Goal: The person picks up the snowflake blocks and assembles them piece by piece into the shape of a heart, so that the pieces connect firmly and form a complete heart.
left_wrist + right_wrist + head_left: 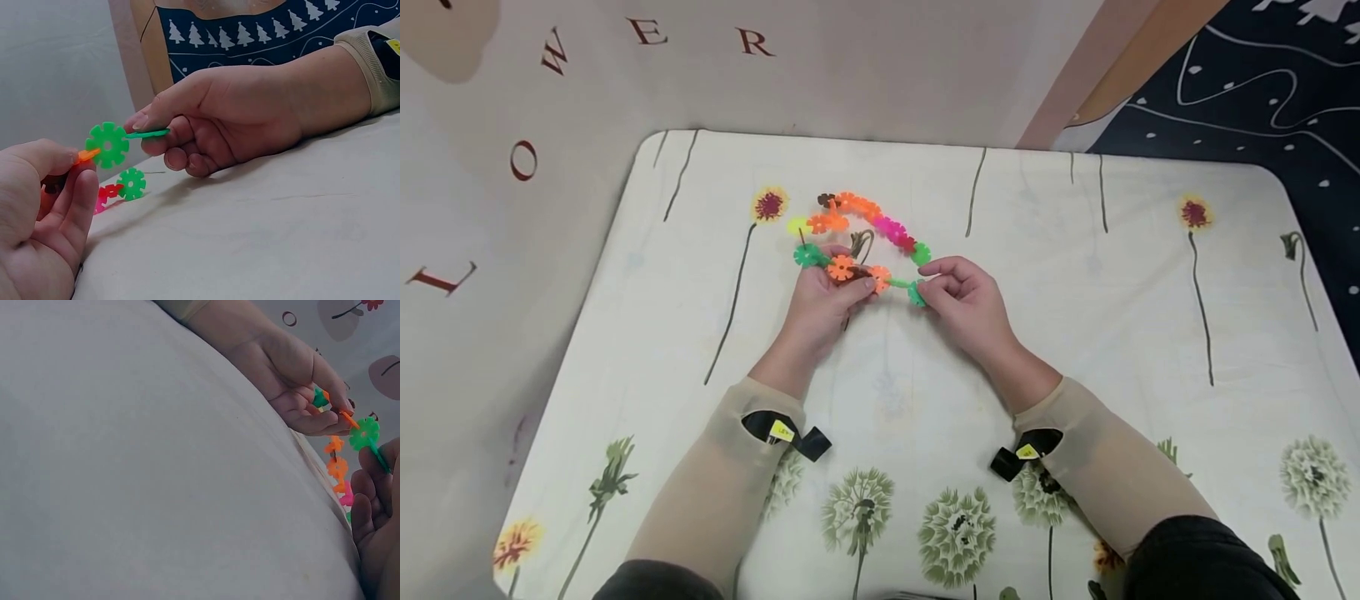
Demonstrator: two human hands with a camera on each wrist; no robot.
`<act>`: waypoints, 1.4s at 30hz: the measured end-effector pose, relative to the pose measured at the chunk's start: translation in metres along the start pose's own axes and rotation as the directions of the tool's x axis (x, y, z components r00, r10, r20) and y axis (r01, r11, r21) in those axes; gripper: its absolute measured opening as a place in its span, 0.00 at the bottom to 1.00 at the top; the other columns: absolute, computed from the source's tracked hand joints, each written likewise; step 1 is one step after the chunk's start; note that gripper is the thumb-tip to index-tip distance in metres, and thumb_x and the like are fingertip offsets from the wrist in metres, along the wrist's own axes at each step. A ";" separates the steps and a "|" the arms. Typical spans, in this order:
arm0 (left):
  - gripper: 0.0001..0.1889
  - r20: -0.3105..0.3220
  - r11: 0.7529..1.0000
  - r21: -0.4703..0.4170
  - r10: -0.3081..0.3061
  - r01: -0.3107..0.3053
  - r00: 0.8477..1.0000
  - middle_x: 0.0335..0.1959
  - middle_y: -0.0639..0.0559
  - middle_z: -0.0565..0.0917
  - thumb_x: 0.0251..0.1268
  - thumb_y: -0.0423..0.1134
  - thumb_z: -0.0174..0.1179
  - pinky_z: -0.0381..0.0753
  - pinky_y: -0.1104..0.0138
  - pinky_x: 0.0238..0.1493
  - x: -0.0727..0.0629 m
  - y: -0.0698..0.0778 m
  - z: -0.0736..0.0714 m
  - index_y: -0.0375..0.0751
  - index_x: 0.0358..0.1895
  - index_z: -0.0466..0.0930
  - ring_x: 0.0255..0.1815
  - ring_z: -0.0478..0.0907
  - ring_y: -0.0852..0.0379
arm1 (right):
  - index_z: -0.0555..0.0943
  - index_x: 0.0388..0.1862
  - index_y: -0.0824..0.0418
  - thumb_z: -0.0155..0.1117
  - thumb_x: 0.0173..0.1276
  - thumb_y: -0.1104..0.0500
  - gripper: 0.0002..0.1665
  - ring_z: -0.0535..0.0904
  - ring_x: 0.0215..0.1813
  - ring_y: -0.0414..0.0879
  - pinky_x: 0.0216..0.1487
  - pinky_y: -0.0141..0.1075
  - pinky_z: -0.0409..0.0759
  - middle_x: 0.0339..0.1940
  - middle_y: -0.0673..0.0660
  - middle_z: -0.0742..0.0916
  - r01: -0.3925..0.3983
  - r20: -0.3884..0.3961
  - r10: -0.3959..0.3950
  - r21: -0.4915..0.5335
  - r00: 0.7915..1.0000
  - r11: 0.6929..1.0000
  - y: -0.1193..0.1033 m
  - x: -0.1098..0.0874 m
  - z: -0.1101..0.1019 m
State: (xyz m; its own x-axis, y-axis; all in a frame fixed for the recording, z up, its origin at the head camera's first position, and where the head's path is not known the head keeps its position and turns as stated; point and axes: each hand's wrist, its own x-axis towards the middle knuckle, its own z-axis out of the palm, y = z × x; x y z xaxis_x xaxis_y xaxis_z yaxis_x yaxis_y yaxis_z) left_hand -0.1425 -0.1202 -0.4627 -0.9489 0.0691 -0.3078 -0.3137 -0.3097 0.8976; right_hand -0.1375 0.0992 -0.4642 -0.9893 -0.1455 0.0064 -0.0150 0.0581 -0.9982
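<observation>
A chain of notched plastic snowflake discs (857, 204) in orange, pink, red, yellow and green curves over the table. My left hand (825, 296) pinches an orange disc (880, 278) near one end, thumb on top. Joined to it is a green disc (107, 145), which stands between the two hands. A further green disc (149, 134) meets its edge, and my right hand (967, 304) pinches that one between thumb and fingers. The chain's other end, a bright green disc (921, 253), lies just beyond the right fingertips. The left fingers hide part of the chain.
A pale cloth with printed flowers covers the table (1075, 333). Behind its far edge rises a light wall (865, 75) with printed letters. At the right hangs a dark blue patterned cloth (1247, 92). Each wrist wears a black camera strap (1028, 450).
</observation>
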 end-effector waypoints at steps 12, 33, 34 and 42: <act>0.28 0.036 0.998 0.060 0.032 -0.034 0.999 0.52 0.41 0.84 0.70 0.21 0.66 0.88 0.64 0.49 -0.001 -0.001 -0.001 0.39 0.65 0.63 0.40 0.87 0.54 | 0.85 0.51 0.73 0.68 0.75 0.67 0.11 0.82 0.33 0.45 0.38 0.30 0.79 0.29 0.53 0.90 -0.008 0.025 0.008 -0.017 1.000 1.000 -0.002 -0.001 0.000; 0.35 0.002 0.997 -0.060 -0.041 0.041 0.999 0.56 0.41 0.81 0.74 0.23 0.64 0.88 0.65 0.50 0.002 0.002 0.000 0.43 0.76 0.58 0.42 0.86 0.55 | 0.83 0.59 0.67 0.75 0.68 0.70 0.22 0.77 0.33 0.47 0.36 0.33 0.74 0.37 0.57 0.92 0.126 0.171 -0.115 -0.055 0.979 0.991 0.002 -0.002 0.001; 0.35 0.007 0.996 -0.072 -0.047 0.047 0.999 0.56 0.41 0.81 0.74 0.23 0.64 0.88 0.65 0.51 0.002 0.003 0.000 0.43 0.77 0.58 0.42 0.85 0.55 | 0.83 0.59 0.67 0.76 0.67 0.71 0.22 0.78 0.34 0.47 0.36 0.33 0.74 0.37 0.58 0.92 0.142 0.173 -0.130 -0.061 0.976 0.988 0.002 -0.002 0.001; 0.27 0.128 0.997 0.031 -0.069 0.066 0.989 0.53 0.35 0.87 0.76 0.25 0.62 0.87 0.61 0.54 0.000 0.004 -0.002 0.32 0.72 0.63 0.45 0.88 0.51 | 0.80 0.59 0.71 0.76 0.65 0.75 0.24 0.86 0.39 0.42 0.40 0.32 0.80 0.42 0.64 0.93 0.198 0.166 -0.184 -0.070 0.969 0.978 0.006 -0.002 0.002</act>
State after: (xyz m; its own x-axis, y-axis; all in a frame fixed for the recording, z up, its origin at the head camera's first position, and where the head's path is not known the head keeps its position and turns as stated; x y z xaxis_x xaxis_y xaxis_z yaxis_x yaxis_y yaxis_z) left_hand -0.1440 -0.1230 -0.4594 -0.9214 0.2114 -0.3259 -0.3761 -0.2752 0.8848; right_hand -0.1355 0.0977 -0.4707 -0.9315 -0.3161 0.1798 -0.2205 0.0976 -0.9705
